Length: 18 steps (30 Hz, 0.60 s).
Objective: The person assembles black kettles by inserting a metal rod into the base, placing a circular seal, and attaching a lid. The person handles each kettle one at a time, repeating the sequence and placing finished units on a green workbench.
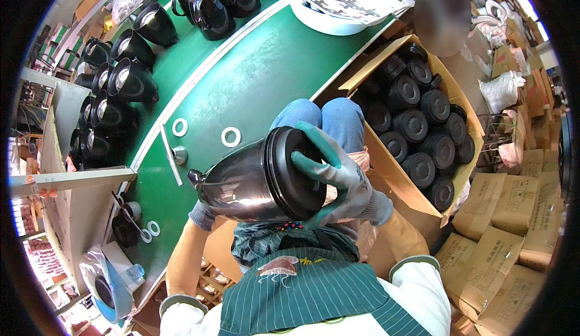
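Note:
A shiny black thermos jug lies tilted on its side above my lap, its spout end to the left. At its right end is a round black plastic base. Around this base my right hand, in a grey and teal work glove, grips with spread fingers. My left hand supports the jug from the left and below; its glove cuff shows, but the jug hides its fingers. On the green table beyond are white rings and a metal T-shaped tool.
Several black jugs stand along the table's far left side. To the right, an open carton holds stacked round black bases. A light blue basin with patterned cloth sits at the back. Closed cartons are piled at right.

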Each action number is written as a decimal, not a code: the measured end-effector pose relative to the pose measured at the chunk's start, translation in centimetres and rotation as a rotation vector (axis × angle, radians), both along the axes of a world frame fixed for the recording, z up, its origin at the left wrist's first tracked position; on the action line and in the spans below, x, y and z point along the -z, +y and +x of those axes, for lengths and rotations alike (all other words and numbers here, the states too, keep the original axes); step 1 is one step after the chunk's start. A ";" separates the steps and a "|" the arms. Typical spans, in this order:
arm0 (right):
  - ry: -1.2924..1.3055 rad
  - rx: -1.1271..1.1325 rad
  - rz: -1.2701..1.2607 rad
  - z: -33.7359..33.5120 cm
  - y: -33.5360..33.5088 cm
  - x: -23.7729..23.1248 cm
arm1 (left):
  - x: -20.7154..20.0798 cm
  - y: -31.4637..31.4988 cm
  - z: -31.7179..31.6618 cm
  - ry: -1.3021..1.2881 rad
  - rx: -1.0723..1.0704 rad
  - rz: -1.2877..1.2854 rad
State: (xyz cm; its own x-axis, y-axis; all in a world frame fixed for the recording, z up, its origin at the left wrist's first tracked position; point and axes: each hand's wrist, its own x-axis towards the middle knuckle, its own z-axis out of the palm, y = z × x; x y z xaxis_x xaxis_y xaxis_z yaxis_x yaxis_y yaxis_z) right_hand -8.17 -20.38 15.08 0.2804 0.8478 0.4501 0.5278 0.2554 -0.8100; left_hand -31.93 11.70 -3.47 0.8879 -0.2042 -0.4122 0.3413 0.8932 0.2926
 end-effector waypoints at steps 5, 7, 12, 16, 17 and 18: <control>-0.074 0.084 -0.009 -0.9 -0.7 -1.3 | -7.2 -4.0 3.4 -0.186 0.163 0.385; -0.008 0.146 -0.070 -1.1 -0.5 -2.0 | -1.0 -1.1 0.5 -0.057 0.059 0.151; 0.582 0.240 -0.084 -1.2 -1.4 2.9 | -13.9 -2.7 5.7 -0.385 -0.225 1.627; 0.396 0.189 -0.172 1.3 -1.0 1.8 | -17.6 -3.6 6.8 -0.524 -0.488 2.162; 0.312 0.169 -0.163 1.8 -0.8 1.9 | -18.5 -3.3 6.8 -0.583 -0.460 2.207; 0.464 0.131 -0.209 2.0 -0.7 1.8 | -18.5 -2.4 6.5 -0.627 -0.460 2.360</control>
